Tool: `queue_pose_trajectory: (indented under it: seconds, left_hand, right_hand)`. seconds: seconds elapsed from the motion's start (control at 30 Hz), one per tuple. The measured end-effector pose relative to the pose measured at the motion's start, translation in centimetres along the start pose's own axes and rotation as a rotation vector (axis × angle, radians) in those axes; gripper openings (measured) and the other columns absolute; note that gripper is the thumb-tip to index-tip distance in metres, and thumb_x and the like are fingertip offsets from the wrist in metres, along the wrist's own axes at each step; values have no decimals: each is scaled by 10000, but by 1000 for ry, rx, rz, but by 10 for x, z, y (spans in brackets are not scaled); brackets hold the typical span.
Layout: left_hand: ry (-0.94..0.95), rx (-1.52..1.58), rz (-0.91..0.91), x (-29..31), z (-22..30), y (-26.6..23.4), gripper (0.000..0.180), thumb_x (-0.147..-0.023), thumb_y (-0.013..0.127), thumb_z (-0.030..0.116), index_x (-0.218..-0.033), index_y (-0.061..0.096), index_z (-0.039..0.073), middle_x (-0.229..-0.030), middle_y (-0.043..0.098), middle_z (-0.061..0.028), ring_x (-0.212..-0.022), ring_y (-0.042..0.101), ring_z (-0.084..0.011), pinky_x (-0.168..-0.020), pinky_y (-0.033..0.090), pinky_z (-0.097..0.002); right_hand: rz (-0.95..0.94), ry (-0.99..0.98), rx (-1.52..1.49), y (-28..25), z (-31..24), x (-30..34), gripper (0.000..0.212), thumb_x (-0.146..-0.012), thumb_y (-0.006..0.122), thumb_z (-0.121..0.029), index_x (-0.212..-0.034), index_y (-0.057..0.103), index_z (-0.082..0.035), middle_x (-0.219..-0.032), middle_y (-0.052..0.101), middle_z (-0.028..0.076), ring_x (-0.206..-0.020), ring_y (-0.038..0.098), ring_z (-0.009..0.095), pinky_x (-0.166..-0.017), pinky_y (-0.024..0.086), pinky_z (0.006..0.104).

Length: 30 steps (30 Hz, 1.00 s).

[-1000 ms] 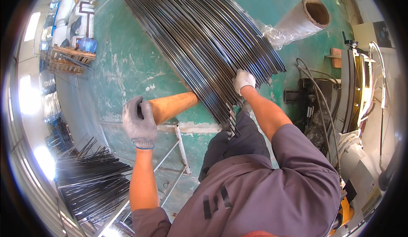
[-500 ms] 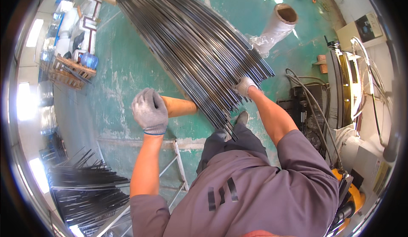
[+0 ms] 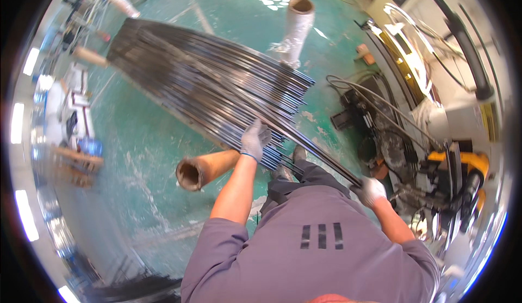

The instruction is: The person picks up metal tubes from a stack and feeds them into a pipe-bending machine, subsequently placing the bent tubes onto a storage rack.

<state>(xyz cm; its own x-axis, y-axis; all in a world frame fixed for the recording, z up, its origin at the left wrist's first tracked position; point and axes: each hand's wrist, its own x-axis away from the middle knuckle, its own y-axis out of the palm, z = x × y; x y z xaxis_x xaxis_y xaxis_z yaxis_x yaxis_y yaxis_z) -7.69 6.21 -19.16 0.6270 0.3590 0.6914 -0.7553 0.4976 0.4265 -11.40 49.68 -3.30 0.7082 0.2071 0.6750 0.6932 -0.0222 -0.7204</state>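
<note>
A wide layer of long, thin metal rods [image 3: 179,80] stretches away to the far left, its near ends lying unevenly by my feet. My right hand [image 3: 372,191], in a pale work glove, is closed round the near end of a few lifted rods [image 3: 321,153], which run slantwise across the layer. Over the layer's near edge is my left hand [image 3: 254,140], in a grey glove, beside the lifted rods. Its fingers are loosely bent and apart, with nothing visible in them. A brown cardboard tube [image 3: 215,168] lies under the layer, left of my left forearm.
A film-wrapped roll [image 3: 296,31] stands beyond the layer on the green floor [image 3: 136,134]. To my right are black machinery with hoses [image 3: 370,123] and a yellow power tool [image 3: 462,164]. At the left stands a wooden pallet [image 3: 76,164]; blurred dark rods [image 3: 136,289] lie lower left.
My right hand has pulled the ends of a few rods off the layer, toward me and rightward. My left hand has moved from the cardboard tube to the rods. The view has turned rightward.
</note>
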Motion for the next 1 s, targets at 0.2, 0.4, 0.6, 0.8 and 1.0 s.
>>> queue_pose_trajectory:
  seconds: [0.2, 0.4, 0.6, 0.8, 1.0]
  left_hand:
    - [-155, 407, -245, -8, 1, 30, 311, -1053, 627, 273, -1006, 632, -34, -958, 679, -172, -922, 669, -320, -921, 575, -519]
    - [-249, 296, -251, 56, -27, 80, 217, -1008, 609, 132, -861, 583, -24, -815, 569, -156, -814, 566, -312, -871, 511, -481]
    - [-92, 169, -442, 102, 17, 168, 67, -981, 681, 100, -965, 671, 35, -875, 678, -84, -829, 613, -243, -934, 502, -445]
    - [42, 44, -644, 164, -29, 303, 162, -1003, 701, 109, -1152, 640, 92, -968, 697, -26, -878, 632, -190, -1003, 506, -430]
    - [-55, -104, -820, 209, -169, 423, 213, -1010, 692, 130, -1205, 629, 74, -1055, 691, -94, -1032, 665, -288, -1154, 436, -568]
  right_hand:
    - [515, 179, 112, 71, 97, 126, 317, -798, 823, -347, -755, 645, -88, -749, 679, 177, -769, 688, 406, -691, 526, 519]
    - [710, 229, 93, 118, 170, 126, 108, -748, 718, -156, -732, 626, -100, -725, 657, 161, -751, 666, 396, -710, 523, 512]
    - [768, 575, 22, 151, 332, 163, 41, -811, 666, -78, -778, 644, -70, -852, 671, 185, -934, 635, 404, -851, 498, 498]
    - [1228, 1250, -1152, 240, 472, 171, 288, -923, 664, -120, -1182, 704, 1, -1242, 713, 188, -1174, 671, 295, -1019, 506, 405]
    - [1070, -112, -3061, 106, 359, 96, 450, -973, 524, -37, -1405, 484, 82, -1379, 568, 251, -1331, 530, 395, -1241, 379, 530]
